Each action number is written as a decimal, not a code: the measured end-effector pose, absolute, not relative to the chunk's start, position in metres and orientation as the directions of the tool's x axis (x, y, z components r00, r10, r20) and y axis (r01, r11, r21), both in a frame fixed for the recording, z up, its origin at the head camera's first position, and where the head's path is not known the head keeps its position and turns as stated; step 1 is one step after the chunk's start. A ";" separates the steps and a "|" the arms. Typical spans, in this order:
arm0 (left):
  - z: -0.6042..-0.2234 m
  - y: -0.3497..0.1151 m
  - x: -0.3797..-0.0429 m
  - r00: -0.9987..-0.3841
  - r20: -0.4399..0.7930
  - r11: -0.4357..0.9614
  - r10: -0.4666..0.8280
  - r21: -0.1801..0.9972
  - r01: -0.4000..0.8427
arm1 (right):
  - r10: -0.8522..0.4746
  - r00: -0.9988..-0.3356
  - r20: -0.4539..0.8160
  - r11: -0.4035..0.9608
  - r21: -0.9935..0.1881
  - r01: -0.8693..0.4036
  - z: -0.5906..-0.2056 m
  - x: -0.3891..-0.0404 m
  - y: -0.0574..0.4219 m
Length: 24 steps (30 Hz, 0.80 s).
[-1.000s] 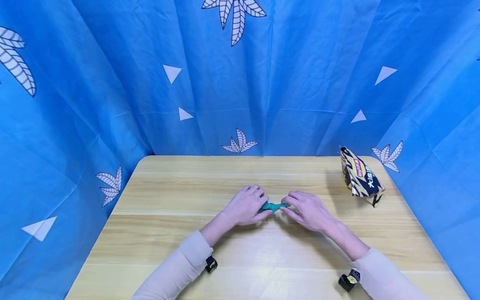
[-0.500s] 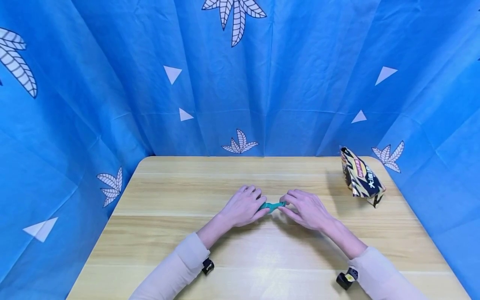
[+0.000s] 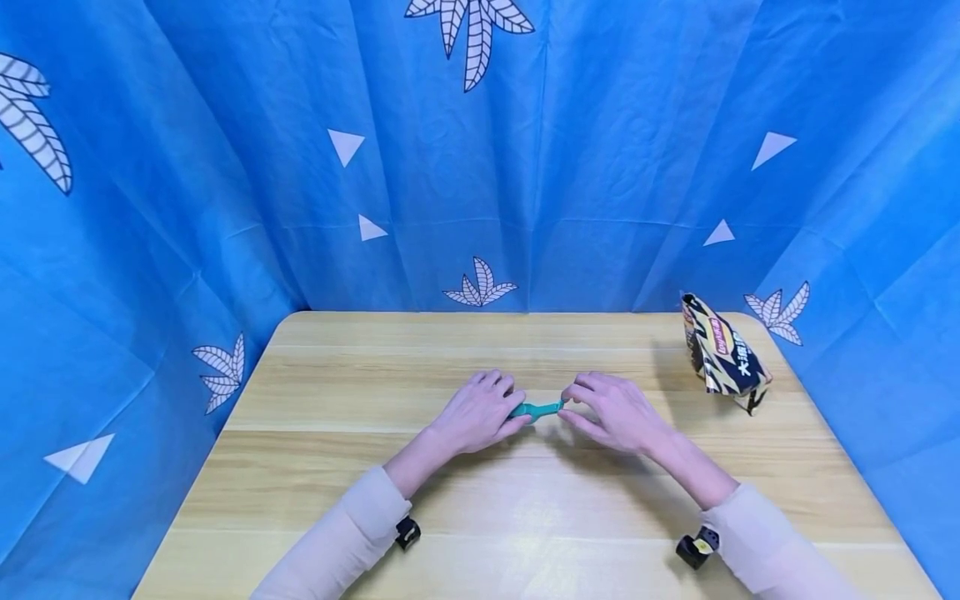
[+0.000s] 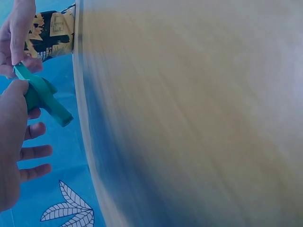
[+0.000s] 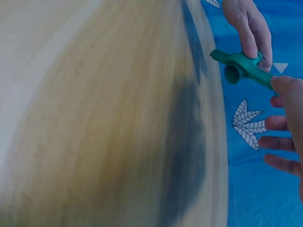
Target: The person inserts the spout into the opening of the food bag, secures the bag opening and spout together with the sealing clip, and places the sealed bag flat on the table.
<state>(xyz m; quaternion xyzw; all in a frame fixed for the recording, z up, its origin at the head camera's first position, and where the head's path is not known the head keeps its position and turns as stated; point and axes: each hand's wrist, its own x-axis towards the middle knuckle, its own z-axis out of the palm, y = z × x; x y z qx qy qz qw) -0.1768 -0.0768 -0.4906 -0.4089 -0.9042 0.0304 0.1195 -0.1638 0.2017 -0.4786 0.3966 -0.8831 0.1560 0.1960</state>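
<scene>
In the head view, below and right of centre, we see a green plastic piece (image 3: 537, 411) between left hand (image 3: 474, 412) and right hand (image 3: 618, 414). In the left wrist view's upper left, the left pinches its middle; in the right wrist view's upper right, the right pinches one end, spare fingers parted.

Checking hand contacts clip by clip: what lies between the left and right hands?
A green object bridges the gap in the head view; both wrist views show left hand and right hand pinching it.
</scene>
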 end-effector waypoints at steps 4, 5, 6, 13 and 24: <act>-0.490 -0.079 -0.176 -0.639 0.193 0.666 0.745 -0.163 0.728 | -0.661 -0.594 0.459 0.626 -0.099 -0.773 -0.476 -0.166 0.203; -0.490 -0.080 -0.175 -0.637 0.195 0.665 0.746 -0.162 0.729 | -0.668 -0.589 0.456 0.622 -0.094 -0.778 -0.476 -0.166 0.203; -0.490 -0.081 -0.175 -0.636 0.197 0.664 0.746 -0.159 0.730 | -0.674 -0.584 0.452 0.618 -0.088 -0.781 -0.475 -0.166 0.203; -0.492 -0.083 -0.174 -0.643 0.191 0.669 0.742 -0.136 0.731 | -0.705 -0.554 0.443 0.593 -0.062 -0.803 -0.466 -0.172 0.199; -0.491 -0.086 -0.174 -0.640 0.209 0.670 0.739 -0.135 0.730 | -0.757 -0.492 0.431 0.533 -0.028 -0.845 -0.465 -0.177 0.194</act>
